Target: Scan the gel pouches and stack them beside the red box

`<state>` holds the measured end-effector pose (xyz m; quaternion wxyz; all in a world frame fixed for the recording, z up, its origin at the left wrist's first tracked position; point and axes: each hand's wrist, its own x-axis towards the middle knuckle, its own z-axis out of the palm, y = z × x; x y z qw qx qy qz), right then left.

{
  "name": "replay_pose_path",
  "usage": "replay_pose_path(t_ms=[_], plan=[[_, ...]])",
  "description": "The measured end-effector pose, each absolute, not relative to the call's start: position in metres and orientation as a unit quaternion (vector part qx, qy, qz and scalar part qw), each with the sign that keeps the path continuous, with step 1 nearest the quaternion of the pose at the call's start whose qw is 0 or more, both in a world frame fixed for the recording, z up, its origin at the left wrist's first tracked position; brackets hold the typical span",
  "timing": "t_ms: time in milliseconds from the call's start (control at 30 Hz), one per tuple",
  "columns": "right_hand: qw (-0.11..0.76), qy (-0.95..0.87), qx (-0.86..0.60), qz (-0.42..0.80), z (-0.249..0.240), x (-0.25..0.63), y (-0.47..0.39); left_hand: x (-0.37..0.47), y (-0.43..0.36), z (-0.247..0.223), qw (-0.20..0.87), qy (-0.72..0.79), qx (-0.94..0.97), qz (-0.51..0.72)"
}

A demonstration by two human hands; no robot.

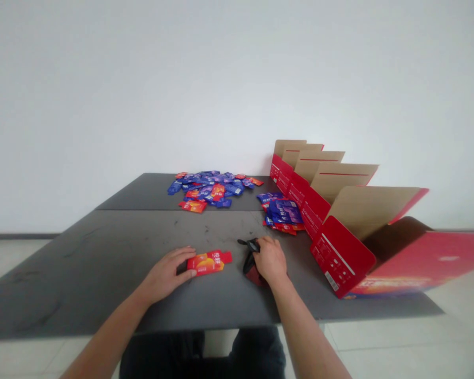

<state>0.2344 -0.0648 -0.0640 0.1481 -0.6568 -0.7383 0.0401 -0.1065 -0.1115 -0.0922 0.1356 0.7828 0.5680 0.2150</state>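
My left hand point(169, 272) grips the left end of a red sachet point(207, 262) with orange pictures and white lettering, thumb at its lower edge and fingers at its upper one. The sachet lies flat on the dark grey table. To its right, my right hand point(270, 258) is closed round a small black object point(249, 259) with a loop sticking out to the left. A dark red block or pad point(256, 276) shows beneath that hand; most of it is covered, and I cannot tell its kind.
A loose heap of blue and red sachets point(221, 184) lies at the table's far end. A neater stack of sachets point(282, 212) sits nearer, beside a row of several open red cartons point(339, 252) along the right edge. The grey table point(95, 273) meets a white wall.
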Motion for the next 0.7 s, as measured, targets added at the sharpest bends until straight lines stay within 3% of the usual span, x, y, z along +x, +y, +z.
replay_pose_path(t_ms=[367, 633, 700], plan=[[0.170, -0.730, -0.661, 0.042, -0.064, 0.234, -0.067, -0.112, -0.113, -0.084, 0.145, 0.551, 0.804, 0.169], [0.182, -0.724, -0.663, 0.057, -0.061, 0.233, -0.069, -0.109, -0.079, -0.033, 0.191, 0.506, 0.838, 0.075], [0.179, -0.724, -0.664, 0.055, -0.061, 0.233, -0.069, -0.106, -0.071, -0.024, 0.183, 0.509, 0.835, 0.101]])
